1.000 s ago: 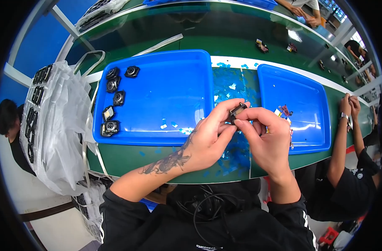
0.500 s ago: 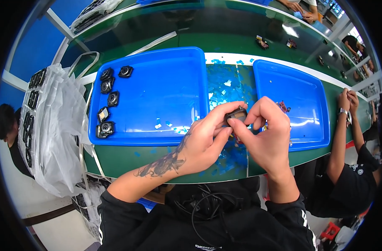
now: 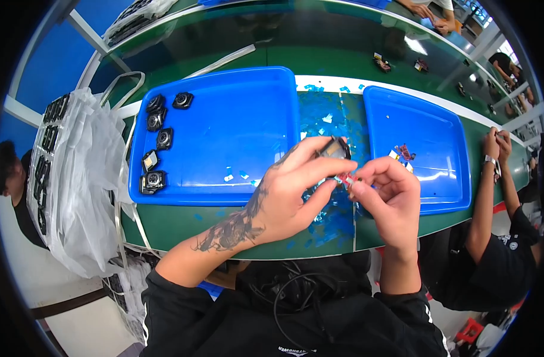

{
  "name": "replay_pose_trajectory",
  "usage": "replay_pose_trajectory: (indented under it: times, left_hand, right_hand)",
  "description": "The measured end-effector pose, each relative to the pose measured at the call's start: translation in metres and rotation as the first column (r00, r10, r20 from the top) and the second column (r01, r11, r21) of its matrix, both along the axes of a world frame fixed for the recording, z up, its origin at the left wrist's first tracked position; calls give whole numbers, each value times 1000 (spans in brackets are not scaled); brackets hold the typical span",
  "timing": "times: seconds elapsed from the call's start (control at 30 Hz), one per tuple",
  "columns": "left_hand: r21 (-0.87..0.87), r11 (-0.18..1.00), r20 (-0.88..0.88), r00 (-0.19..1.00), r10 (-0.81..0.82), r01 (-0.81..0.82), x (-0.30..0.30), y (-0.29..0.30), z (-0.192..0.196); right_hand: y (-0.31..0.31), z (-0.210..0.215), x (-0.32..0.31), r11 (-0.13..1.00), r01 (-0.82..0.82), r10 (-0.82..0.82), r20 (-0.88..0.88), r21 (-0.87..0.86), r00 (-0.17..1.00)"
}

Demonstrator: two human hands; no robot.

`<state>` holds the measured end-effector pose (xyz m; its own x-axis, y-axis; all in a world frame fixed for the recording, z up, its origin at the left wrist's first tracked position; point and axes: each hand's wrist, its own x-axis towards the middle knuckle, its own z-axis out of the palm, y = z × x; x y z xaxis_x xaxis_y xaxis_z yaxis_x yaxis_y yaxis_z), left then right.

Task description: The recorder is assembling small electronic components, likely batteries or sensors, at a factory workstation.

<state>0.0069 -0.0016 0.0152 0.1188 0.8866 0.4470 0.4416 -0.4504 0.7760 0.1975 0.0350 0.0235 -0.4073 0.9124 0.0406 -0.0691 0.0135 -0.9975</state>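
Observation:
My left hand [image 3: 290,187] is closed round a small black housing [image 3: 336,149], which sticks out past the fingers with its greyish inner side partly showing. Thumb and forefinger of that hand also meet at a small red circuit board [image 3: 346,179]. My right hand [image 3: 394,199] pinches the board's right end, fingertips close to the left ones. Both hands are over the strip of bench between two blue trays. Several similar black housings [image 3: 155,179] with round rings lie along the left side of the left tray [image 3: 224,149].
The right tray [image 3: 424,125] has a few small red boards [image 3: 406,153]. Blue film scraps [image 3: 325,223] litter the green bench [image 3: 183,223]. Plastic-wrapped racks of black parts [image 3: 84,178] stand at left. A co-worker's hands [image 3: 496,146] are at the right.
The black housing has shifted back into my left hand and tipped up. A red board now shows between both hands' fingertips. My right hand has moved slightly down, off the housing.

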Motion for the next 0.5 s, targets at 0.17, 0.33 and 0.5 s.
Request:
replay_pose_trajectory:
  times: [0.17,0.33,0.5]
  left_hand:
    - [131,990,-34,998,48,-44,-1,2,-6]
    - [-200,968,155,981,-119,150,-2,1,2]
    - [-624,679,556,830,37,388,-5,3,0]
  right_hand:
    - [-1,-6,4,996,-92,92,-9,16,996]
    - [-2,-3,7,999,-52,52,-18,-9,998]
    - [-6,-9,7,998,-47,48,-22,38,999]
